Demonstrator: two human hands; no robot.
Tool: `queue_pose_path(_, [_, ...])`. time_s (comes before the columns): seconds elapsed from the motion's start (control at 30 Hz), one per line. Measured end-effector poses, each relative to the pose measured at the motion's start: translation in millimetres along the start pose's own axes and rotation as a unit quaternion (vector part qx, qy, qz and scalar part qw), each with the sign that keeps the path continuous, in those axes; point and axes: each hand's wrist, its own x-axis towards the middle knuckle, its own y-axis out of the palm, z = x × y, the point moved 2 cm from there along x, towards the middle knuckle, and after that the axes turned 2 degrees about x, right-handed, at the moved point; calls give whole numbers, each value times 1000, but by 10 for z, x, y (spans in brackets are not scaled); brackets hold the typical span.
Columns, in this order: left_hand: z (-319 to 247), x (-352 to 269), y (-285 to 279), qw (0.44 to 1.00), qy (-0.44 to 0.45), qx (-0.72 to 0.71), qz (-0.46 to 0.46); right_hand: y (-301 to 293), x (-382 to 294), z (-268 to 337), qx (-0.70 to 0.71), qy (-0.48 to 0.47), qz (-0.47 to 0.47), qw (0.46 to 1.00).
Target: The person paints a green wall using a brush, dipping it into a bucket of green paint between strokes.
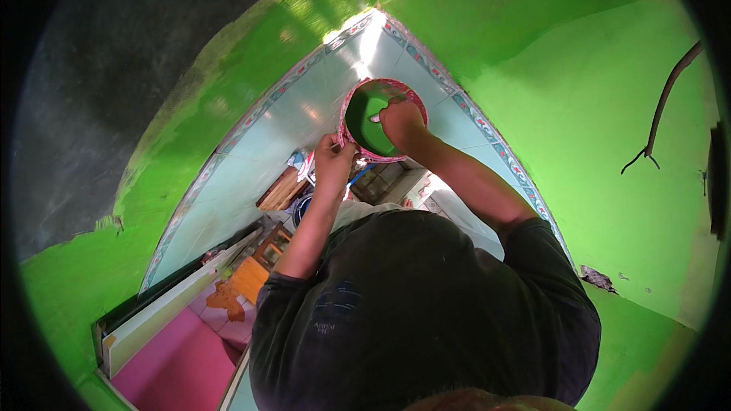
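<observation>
A pink patterned bucket (344, 111) is held up in front of my chest, with green paint (365, 131) inside. My left hand (334, 162) grips its near left rim, thumb and fingers pinched at the edge. My right hand (402, 120) reaches over the right side into the bucket, its fingers closed on a small whitish piece (374, 118), perhaps a tool's handle. The rest of that piece is hidden by the hand or the paint.
Pale blue tiles (285, 120) with a patterned border meet in a corner, below bright green painted walls (514, 68). A dark area (103, 85) borders the paint at upper left. A wire (665, 91) sticks out at right. Below are a wooden piece (282, 189) and a pink panel (177, 359).
</observation>
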Motion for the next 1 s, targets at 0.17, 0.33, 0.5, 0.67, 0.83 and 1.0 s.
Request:
queue_pose_path(0.17, [110,-4,-55,1000,-8,17,-1,-190,-48,-58,83,-1,80,993])
queue_pose_path(0.33, [203,63,-81,999,-15,43,4,-376,-190,-466,290,91,83,949])
queue_pose_path(0.5, [38,68,2,1000,-13,12,-11,-406,-457,-758,615,220,155,741])
queue_pose_path(0.67, [-122,148,113,1000,-4,23,-11,-366,-695,-754,814,219,162,512])
queue_pose_path(0.83, [-158,275,210,998,24,-52,-19,-411,-812,-614,907,143,146,369])
queue_pose_path(1.0, [-262,350,351,998,19,-61,12,-573,-821,-530,918,114,114,363])
